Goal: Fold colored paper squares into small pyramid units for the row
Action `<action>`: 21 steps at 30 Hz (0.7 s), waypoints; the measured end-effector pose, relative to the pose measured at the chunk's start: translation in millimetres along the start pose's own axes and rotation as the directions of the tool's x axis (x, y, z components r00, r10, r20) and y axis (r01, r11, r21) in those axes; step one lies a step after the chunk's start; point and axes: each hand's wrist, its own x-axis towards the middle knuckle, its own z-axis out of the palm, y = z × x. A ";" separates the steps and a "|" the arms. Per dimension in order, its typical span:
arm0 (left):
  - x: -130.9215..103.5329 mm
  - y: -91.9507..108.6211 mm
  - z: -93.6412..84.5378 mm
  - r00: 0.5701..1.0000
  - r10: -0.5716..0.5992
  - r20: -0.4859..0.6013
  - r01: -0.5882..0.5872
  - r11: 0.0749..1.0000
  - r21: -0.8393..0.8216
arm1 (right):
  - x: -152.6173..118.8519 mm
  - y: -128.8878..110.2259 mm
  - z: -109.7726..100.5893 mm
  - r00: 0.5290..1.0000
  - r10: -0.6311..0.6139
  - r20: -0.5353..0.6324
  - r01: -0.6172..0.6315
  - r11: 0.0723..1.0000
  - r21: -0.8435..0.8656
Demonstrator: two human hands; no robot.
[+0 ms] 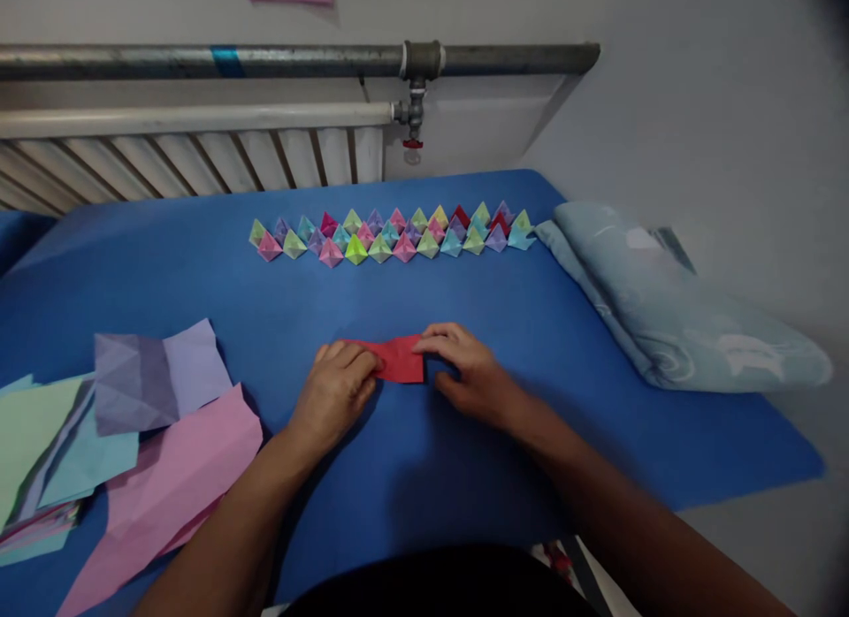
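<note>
A folded strip of red paper (pixel 399 359) lies flat on the blue mat (pixel 424 458) in front of me. My left hand (pixel 335 392) presses down on its left end with the fingers curled over it. My right hand (pixel 468 369) rests on its right end, fingertips on the paper's upper right corner. Both hands pin the paper to the mat.
Two rows of small folded paper shapes (pixel 391 232) in several colours stand farther back. Loose sheets lie at the left: purple (pixel 156 378), pink (pixel 172 484), light blue and green (pixel 40 440). A rolled pale blue cloth (pixel 669 308) lies at the right. A radiator (pixel 192 162) and pipe run behind.
</note>
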 end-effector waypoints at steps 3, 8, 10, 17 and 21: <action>0.3 -1.2 0.6 0.999 0.035 -0.005 -0.035 0.999 0.008 | -1.1 2.4 0.7 0.998 -0.068 -0.008 0.066 0.991 -0.116; 1.3 -1.9 -0.6 0.999 0.033 0.040 -0.035 0.998 0.048 | -1.2 7.3 -1.1 0.986 -0.139 0.097 0.157 0.964 -0.214; 1.4 2.1 -3.0 0.996 -0.006 0.089 -0.001 0.997 0.078 | -1.6 7.3 -0.5 0.977 -0.126 0.173 0.162 0.963 -0.214; -0.7 22.5 -9.0 0.974 -0.043 0.222 0.036 0.999 0.035 | -2.0 3.6 3.1 0.956 -0.062 0.285 0.122 0.973 -0.195; -1.4 21.0 -7.3 0.968 -0.070 0.242 0.066 0.997 0.027 | -1.1 4.6 1.4 0.957 -0.062 0.285 0.126 0.970 -0.210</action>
